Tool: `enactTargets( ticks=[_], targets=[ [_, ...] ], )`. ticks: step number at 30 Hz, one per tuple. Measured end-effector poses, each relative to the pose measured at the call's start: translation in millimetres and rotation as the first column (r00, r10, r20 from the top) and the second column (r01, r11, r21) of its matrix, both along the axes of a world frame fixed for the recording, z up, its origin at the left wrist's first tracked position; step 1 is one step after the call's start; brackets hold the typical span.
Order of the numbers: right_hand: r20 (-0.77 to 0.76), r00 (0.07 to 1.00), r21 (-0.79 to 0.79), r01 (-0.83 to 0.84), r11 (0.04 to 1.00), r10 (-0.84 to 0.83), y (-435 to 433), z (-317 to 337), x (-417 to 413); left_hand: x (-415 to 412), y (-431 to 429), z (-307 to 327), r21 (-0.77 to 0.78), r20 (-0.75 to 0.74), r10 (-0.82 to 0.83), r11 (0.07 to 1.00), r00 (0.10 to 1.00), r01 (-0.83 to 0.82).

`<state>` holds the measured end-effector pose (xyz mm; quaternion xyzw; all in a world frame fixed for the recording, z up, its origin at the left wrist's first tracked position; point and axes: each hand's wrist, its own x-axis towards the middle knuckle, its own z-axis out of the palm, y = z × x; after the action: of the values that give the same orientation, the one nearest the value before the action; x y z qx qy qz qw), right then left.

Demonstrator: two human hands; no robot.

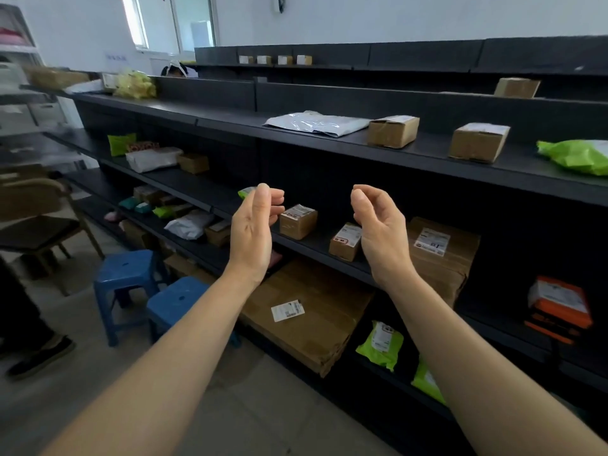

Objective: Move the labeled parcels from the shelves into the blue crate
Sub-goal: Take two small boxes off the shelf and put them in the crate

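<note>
Both my hands are raised in front of the black shelving (329,149), palms facing each other. My left hand (253,232) and my right hand (378,232) have curled fingers and hold nothing. Between them on the middle shelf stands a small labeled cardboard box (297,222). A second small labeled box (345,241) sits just left of my right hand. Behind my right wrist is a larger labeled carton (444,258). A big flat carton with a label (306,311) leans on the lower shelf. No blue crate is in view.
The top shelf holds a white mailer (316,124), two cardboard boxes (393,131) (478,143) and a green bag (575,156). Green pouches (380,345) and an orange box (557,307) lie low on the right. Two blue stools (125,271) (179,301) and a person's shoe (39,357) are at left.
</note>
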<state>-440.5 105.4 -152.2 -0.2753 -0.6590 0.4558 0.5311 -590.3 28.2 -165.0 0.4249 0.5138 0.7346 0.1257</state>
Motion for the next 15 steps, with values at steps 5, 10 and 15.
enactTargets(
  ticks=[5, 10, 15],
  targets=[
    [0.008, 1.000, -0.033, 0.001, 0.999, -0.001, 45, -16, -29, -29, 42, -8, -0.036, -0.028, 0.011, 0.999, 1.000, -0.012],
    [0.001, 1.000, -0.083, 0.020, 0.996, -0.020, 107, -34, -67, -67, 109, -17, -0.084, -0.110, 0.012, 0.996, 0.994, -0.021],
    [0.030, 0.998, -0.118, 0.059, 0.991, -0.056, 174, -44, -100, -105, 174, -23, -0.161, -0.132, 0.014, 0.986, 0.991, -0.036]
  ],
)
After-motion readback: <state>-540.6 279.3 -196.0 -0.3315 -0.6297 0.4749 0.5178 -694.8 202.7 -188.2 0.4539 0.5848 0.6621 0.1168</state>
